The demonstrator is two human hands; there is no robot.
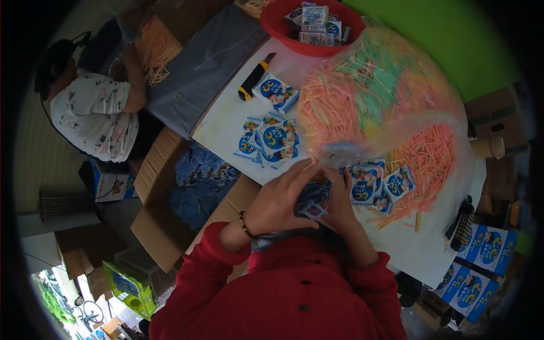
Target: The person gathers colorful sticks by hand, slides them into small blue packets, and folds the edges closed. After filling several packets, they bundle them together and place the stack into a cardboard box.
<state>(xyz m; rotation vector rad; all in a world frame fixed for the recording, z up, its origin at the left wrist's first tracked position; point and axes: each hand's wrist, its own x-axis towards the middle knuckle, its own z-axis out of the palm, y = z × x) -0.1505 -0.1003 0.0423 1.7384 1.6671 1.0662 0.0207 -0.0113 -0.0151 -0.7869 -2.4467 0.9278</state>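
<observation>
Close to my body, at the table's near edge, both hands are around a small printed packet [313, 198], its dark blue side toward me. My left hand [283, 195], with a beaded bracelet at the wrist, is curled along its left side. On the other side my right hand [340, 201] grips it with bent fingers. Beside my right hand lie several blue-and-white packets [367, 182], next to loose pink and yellow sticks [425, 164]. Flat packets [276, 139] are spread beyond my left hand, and a fuller-looking packet [275, 92] rests above them.
A large clear bag of coloured sticks [379, 79] covers the table's right part. Behind it stands a red basin [272, 22] with packets. A yellow-black utility knife [255, 78] lies left of it. An open carton [156, 204] stands left; a person [93, 110] sits beyond.
</observation>
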